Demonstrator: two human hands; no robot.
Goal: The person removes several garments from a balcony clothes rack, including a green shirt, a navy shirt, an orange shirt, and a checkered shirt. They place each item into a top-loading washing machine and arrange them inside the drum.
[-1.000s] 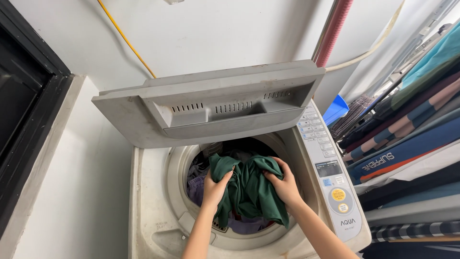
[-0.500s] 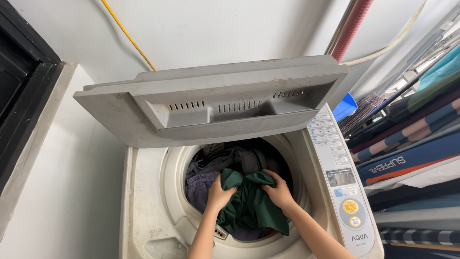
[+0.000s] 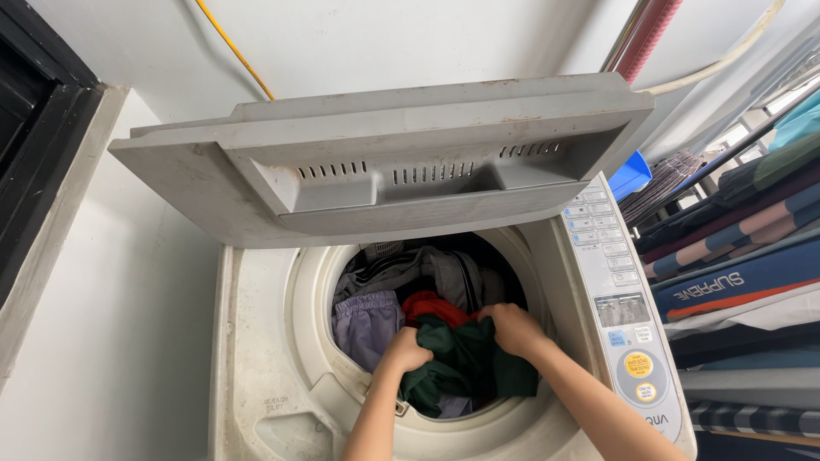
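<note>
Right of the washing machine drum, along the control panel: small grey rectangular screen, blue-and-white square label below, then two round yellow stickers, one above the other.

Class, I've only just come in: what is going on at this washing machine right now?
A person stands over an open top-loading washing machine, its grey lid raised. Both hands are down in the drum: the left hand and the right hand each grip a dark green garment lying on top of the load. Beside it lie a red garment, a lilac one and grey clothes. Folded and hung clothes fill a rack to the right.
</note>
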